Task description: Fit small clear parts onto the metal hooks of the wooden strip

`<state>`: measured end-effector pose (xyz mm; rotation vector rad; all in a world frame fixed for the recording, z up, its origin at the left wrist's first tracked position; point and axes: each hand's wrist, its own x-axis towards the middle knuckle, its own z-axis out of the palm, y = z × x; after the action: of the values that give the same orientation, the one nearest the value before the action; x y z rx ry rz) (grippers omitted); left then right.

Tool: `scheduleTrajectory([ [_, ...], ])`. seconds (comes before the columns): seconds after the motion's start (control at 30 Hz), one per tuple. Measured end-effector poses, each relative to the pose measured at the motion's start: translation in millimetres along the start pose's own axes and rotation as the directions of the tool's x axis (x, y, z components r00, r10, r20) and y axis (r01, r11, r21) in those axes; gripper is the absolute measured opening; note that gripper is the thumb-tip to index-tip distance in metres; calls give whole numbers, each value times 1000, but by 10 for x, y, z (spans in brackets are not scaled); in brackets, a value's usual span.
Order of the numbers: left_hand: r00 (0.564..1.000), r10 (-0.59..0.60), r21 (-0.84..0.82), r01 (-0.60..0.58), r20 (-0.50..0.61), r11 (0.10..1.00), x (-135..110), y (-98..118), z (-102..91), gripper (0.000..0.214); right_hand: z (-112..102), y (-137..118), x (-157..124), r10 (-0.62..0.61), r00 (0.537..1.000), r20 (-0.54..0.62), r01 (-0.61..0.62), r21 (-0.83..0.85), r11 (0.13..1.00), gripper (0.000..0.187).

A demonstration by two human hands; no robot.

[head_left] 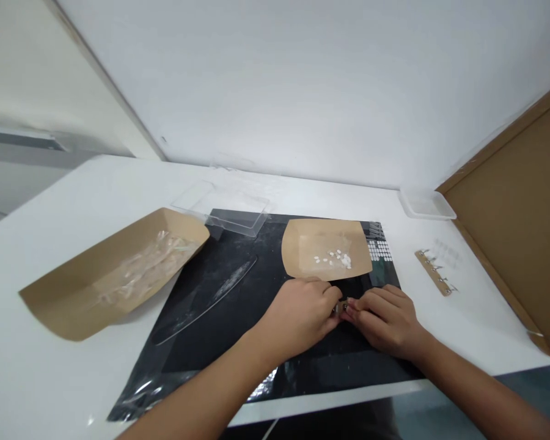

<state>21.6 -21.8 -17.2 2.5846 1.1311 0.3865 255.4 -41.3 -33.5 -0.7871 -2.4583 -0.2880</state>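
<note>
A white wall (302,91) rises behind a smooth white table (9,366). At the far left lies a long, open tray of brown paperboard (68,293), holding a loose heap of clear, crinkled plastic pieces (142,269); its right end reaches over the edge of a black, glossy rectangular mat (242,275). Just beyond that end, a clear rectangular plastic tray or lid (255,230) lies partly on the mat and partly on the table. A long curved glossy line (211,305) runs across the mat's left part. Next comes the left hand (297,311), fingers bent in and pinching a small brown piece with metal bits (342,307), low over the mat; a smaller brown paperboard tray (293,241) with small white oval dots (346,261) sits just beyond it. The right hand (387,318) grips the same piece from the other side, fingertips close together. Beyond this hand, rows of white dots (379,251) show at the mat's edge. Farther right are a shallow translucent white plastic box (426,206), a narrow brown strip with metal clips (433,274) and an upright brown cardboard panel (517,214).
</note>
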Motion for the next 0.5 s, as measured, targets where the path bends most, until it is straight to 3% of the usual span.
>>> scheduleTrajectory([
  [0.13, 999, 12, 13, -12, 45, 1000, 9, 14, -25, 14, 60, 4, -66, 19, 994, -105, -15, 43, 999, 17],
  [0.2, 998, 10, 16, -11, 59, 1000, 12, 21, -36, 14, 85, 16, -98, 19, 992, -126, -12, 56, 998, 21],
  [0.5, 997, 9, 16, -10, 74, 1000, 5, 57, -80, 14, 85, 40, -135, 83, 994, -73, -72, 145, 987, 36],
])
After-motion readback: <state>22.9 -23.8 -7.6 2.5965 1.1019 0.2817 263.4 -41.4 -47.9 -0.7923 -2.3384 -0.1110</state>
